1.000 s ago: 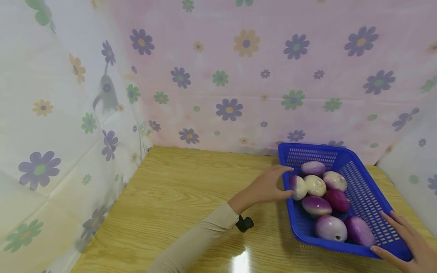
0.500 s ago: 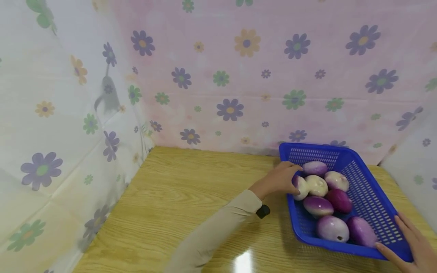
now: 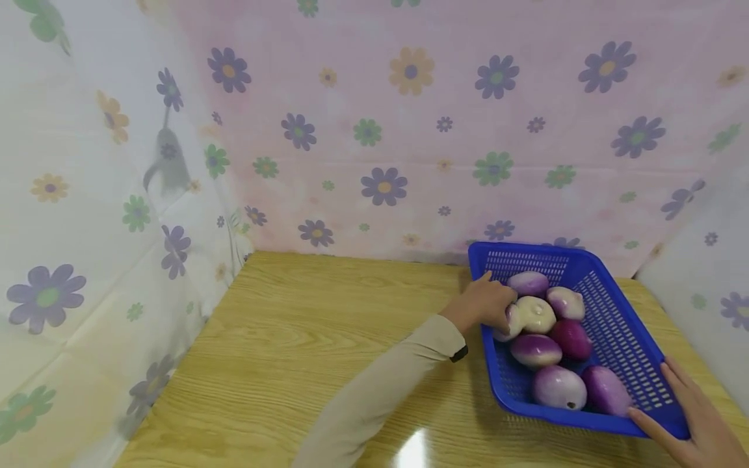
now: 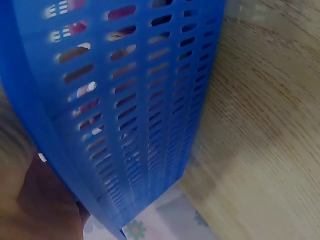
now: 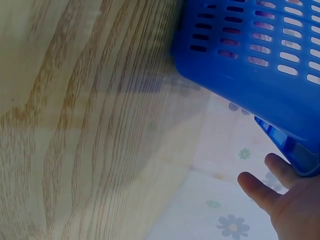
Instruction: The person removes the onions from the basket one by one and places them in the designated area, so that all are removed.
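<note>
A blue perforated plastic basket (image 3: 497,383) holds several shiny purple-and-white onions, among them a pale onion (image 3: 537,314), a magenta onion (image 3: 571,339) and a purple onion (image 3: 606,390). Over the basket's left rim reaches my left hand (image 3: 482,303), its fingers curled round a white-and-purple onion (image 3: 515,321) by the left wall; the fingers partly cover it. At the near right corner, my right hand (image 3: 696,409) touches the rim with thumb and fingers spread. Straight fingers (image 5: 257,190) show beside the basket in the right wrist view. In the left wrist view the basket wall (image 4: 135,100) hides most of the left hand.
The basket stands on a wood-grain table (image 3: 304,325), near its right side. Flower-patterned cloth (image 3: 374,130) hangs behind the table and along both sides. A dark wrist strap (image 3: 459,354) shows below the left sleeve.
My left hand has moved right over the rim, and its spread fingers have closed round the white-and-purple onion. My right hand stays at the basket's corner. The head view has shifted slightly.
</note>
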Demonstrator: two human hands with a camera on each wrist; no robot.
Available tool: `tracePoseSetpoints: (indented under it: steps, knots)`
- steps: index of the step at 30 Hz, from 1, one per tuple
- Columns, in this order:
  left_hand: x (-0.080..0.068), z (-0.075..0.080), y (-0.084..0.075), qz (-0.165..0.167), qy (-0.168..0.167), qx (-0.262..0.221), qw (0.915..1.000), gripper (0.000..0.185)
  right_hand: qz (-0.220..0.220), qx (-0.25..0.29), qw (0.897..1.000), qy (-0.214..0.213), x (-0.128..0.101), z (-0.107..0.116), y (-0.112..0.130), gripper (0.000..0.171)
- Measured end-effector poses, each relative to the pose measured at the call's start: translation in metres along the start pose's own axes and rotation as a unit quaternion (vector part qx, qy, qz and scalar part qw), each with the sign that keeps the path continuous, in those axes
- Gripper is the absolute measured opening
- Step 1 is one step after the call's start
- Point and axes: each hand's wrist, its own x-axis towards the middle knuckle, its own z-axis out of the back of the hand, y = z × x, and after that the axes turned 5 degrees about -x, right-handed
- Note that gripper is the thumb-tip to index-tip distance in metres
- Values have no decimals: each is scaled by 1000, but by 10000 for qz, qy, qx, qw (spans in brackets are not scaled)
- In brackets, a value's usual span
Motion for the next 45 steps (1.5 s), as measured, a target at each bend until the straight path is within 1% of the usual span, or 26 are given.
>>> tracePoseSetpoints:
  steps: [4,6,8,10,12,13,15,17,20,22,24,27,29,31,32,35,39,41,43,45]
  knots:
    - [6,-3,-10,-117,125,-265,9995,39,111,67,9999,-113,-3,2,-2,99]
    - [10,-4,-15,-162,217,-532,9982,42,153,115,9997,-153,-5,3,-2,97]
    - [12,-5,-21,-249,326,-740,9964,38,184,184,9995,-186,-6,4,-3,95]
    - [14,-6,-25,-235,481,-946,9941,35,148,221,9995,-191,-7,5,-2,94]
    - [16,-6,-27,-109,697,-1079,9917,37,6,209,9997,-125,-7,6,1,94]
    - [16,-6,-27,-44,802,-1066,9910,38,-57,195,9998,-83,-6,6,3,94]
    - [15,-6,-28,161,1128,-1024,9882,43,-168,213,9996,-16,-6,7,6,93]
    - [13,-6,-28,267,1428,-932,9850,48,-231,258,9994,49,-5,7,8,93]
    - [11,-6,-26,324,1651,-904,9816,52,-236,361,9990,91,-5,8,9,92]
    - [9,-4,-23,247,1588,-1012,9818,54,-265,379,9988,170,-5,8,11,91]
    - [9,-2,-19,150,1447,-1231,9817,56,-312,388,9984,248,-5,9,12,91]
    - [11,1,-14,-338,1098,-1609,9803,62,-332,410,9981,309,-5,11,11,91]
    - [13,2,-12,-668,876,-1864,9763,65,-334,423,9981,295,-6,12,10,91]
    - [15,2,-9,-1038,642,-2000,9721,68,-334,446,9980,282,-7,12,9,90]
    - [15,1,-8,-1160,539,-2087,9696,68,-345,444,9980,279,-6,12,9,91]
    - [15,-1,-4,-1376,189,-2407,9606,68,-343,462,9981,228,-6,11,9,90]
    - [10,-3,0,-1405,-313,-2943,9448,65,-268,448,9986,107,-7,9,7,91]
    - [5,-3,2,-1277,-464,-3226,9367,64,-216,415,9989,61,-7,8,6,92]
    - [0,-2,4,-1128,-582,-3551,9262,63,-188,314,9993,30,-7,7,5,94]
    - [-5,-1,6,-913,-648,-3953,9117,63,-187,195,9996,22,-7,6,4,94]
